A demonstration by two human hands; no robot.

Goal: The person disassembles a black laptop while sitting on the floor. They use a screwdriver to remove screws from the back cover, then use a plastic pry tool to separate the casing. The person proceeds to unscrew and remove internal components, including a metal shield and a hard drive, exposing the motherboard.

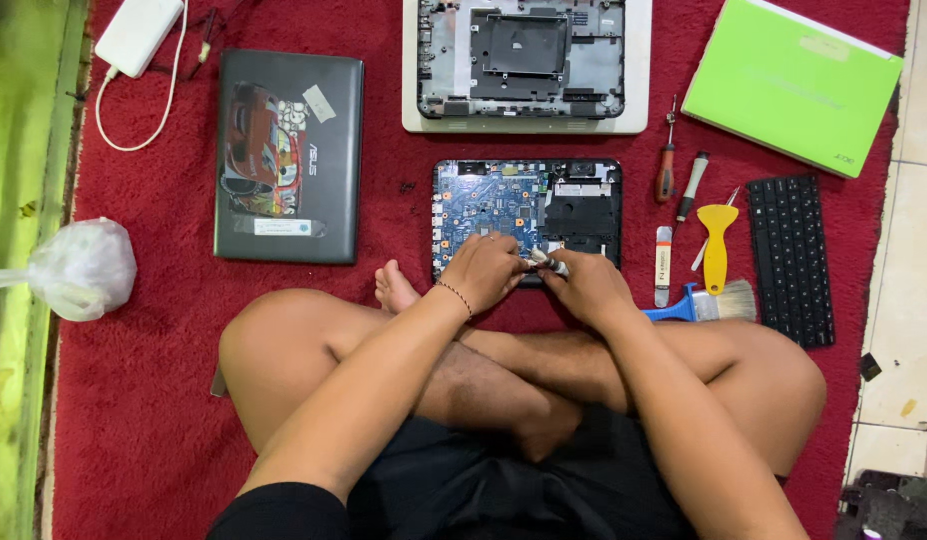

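Both hands pinching small part over motherboard.

Bare red carpet leaves an open lane between the dark laptop and the opened board, and a narrower strip separates that board from the white case above it. To the board's right, screwdrivers, a yellow scraper and a brush crowd the way to the keyboard. Crossed legs close the near side.
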